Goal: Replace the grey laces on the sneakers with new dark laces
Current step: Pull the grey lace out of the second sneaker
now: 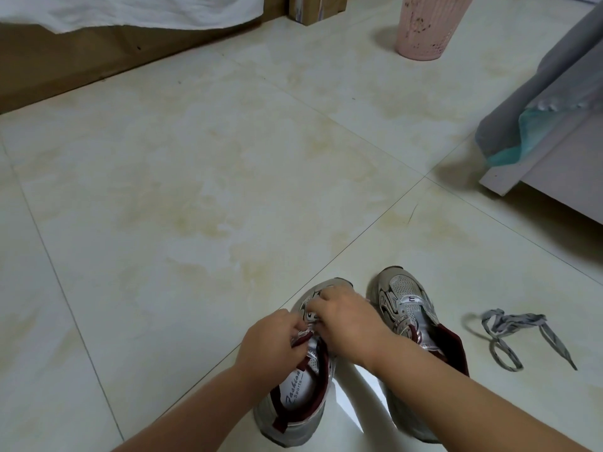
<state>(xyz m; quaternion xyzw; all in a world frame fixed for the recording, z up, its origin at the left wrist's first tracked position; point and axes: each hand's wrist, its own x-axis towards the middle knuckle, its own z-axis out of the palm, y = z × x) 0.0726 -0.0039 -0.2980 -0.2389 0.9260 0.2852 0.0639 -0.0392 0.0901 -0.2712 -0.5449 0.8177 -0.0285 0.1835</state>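
Observation:
Two grey and silver sneakers with dark red lining stand side by side on the tiled floor, toes pointing away. My left hand (272, 347) and my right hand (346, 319) both sit over the eyelet area of the left sneaker (293, 406), fingers curled and pinching at the lacing there. What they pinch is hidden under the fingers. The right sneaker (406, 308) has no lace in its eyelets. A loose grey lace (509, 331) lies tangled on the floor to the right of the right sneaker.
A pink ribbed bin (427, 24) stands at the back. A wooden bed frame with a white sheet (124, 11) runs along the back left. Grey furniture with a hanging grey and teal cloth (535, 102) fills the right side.

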